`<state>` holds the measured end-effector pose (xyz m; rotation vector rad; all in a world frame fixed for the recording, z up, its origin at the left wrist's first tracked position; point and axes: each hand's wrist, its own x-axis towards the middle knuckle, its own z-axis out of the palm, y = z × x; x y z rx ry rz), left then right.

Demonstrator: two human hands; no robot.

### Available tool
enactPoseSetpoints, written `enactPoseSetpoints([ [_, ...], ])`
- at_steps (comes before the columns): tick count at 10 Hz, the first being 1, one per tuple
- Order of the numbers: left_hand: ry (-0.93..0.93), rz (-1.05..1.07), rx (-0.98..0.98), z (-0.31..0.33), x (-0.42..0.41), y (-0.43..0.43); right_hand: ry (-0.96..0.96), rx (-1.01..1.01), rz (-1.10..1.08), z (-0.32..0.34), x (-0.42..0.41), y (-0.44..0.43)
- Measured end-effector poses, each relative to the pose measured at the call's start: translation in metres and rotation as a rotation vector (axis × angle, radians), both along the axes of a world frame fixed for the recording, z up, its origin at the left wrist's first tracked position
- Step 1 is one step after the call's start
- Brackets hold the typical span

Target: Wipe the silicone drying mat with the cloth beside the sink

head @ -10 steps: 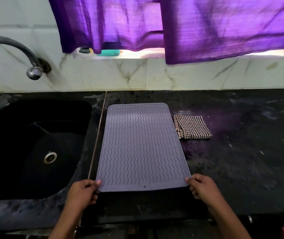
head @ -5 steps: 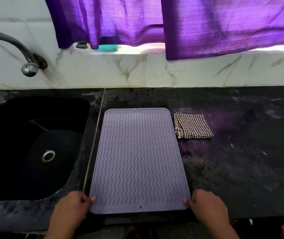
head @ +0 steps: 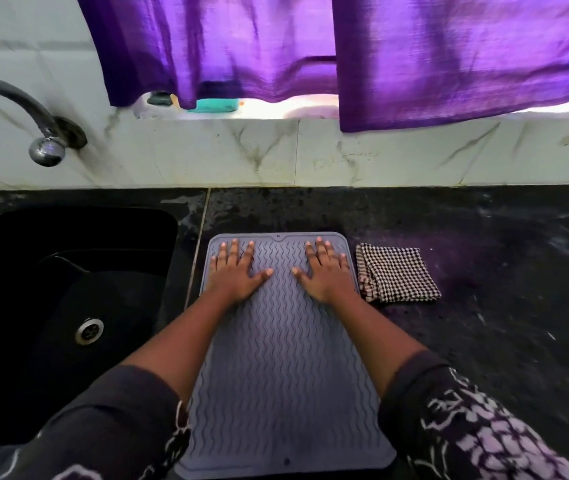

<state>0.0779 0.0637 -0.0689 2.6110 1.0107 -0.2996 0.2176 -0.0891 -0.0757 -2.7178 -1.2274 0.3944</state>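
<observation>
Dark printed sleeves nearest, bare forearms reaching forward. Grey-lilac silicone drying mat, rectangular with rounded corners and wavy ridges, flat on the speckled black stone counter, right of the black sink basin. Left hand and right hand pressed palm-down on the mat's far end, fingers spread, gripping nothing. Folded black-and-white checked woven cloth just beside the right hand, off the mat. Beyond, veined white marble wall, curved metal tap, purple curtain.
</observation>
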Motion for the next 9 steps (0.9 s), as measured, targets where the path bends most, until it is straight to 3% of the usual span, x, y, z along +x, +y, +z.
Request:
enactPoseSetpoints([
  [1,0.012,-0.024,-0.087,0.016,-0.005,-0.003,0.117,-0.126,0.01,0.02,-0.003,0.003],
  [2,-0.024,-0.069,-0.043,0.029,-0.03,-0.033,0.086,-0.096,0.014,0.036,-0.04,-0.024],
  [3,0.024,-0.051,-0.035,0.03,-0.093,-0.103,0.098,-0.049,0.037,0.036,-0.117,-0.097],
  [4,0.101,0.002,-0.074,0.023,-0.148,-0.155,0.101,-0.129,0.017,0.029,-0.168,-0.15],
  [7,0.065,-0.008,-0.085,0.006,-0.165,-0.169,0.104,-0.116,-0.041,0.007,-0.183,-0.163],
  [9,0.149,-0.03,-0.176,0.022,-0.163,-0.16,0.269,-0.116,-0.04,0.027,-0.17,-0.16],
])
